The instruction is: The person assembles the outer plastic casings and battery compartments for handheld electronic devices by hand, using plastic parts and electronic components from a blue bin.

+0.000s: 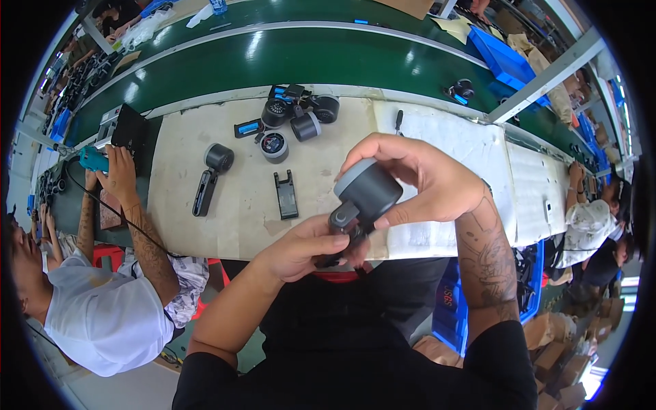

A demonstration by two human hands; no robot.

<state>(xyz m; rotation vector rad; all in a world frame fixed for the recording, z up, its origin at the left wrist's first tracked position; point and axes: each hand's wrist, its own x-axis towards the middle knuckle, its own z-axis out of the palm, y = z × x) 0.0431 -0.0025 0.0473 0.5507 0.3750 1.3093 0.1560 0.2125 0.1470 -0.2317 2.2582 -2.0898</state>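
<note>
Above the table's near edge I hold a black handheld fan with a drum-shaped head and a grey rim [369,191]. My right hand [427,181] is wrapped round the head, thumb beneath. My left hand [304,246] grips the handle end by the hinge; its fingertips are partly hidden and slightly blurred. On the pale table mat [178,150] lies another fan with its handle [205,193] pointing toward me. A forked black plastic handle shell [287,198] lies right of it. Behind are several fan heads [275,147] and an open handle with a blue cell [249,128].
A slim black tool [399,121] lies on white foam sheeting [471,157]. Beyond runs a green conveyor belt [307,58] with a blue tray [502,58]. At left, a co-worker holds a teal power screwdriver [93,159]. A blue crate [451,307] stands below, right.
</note>
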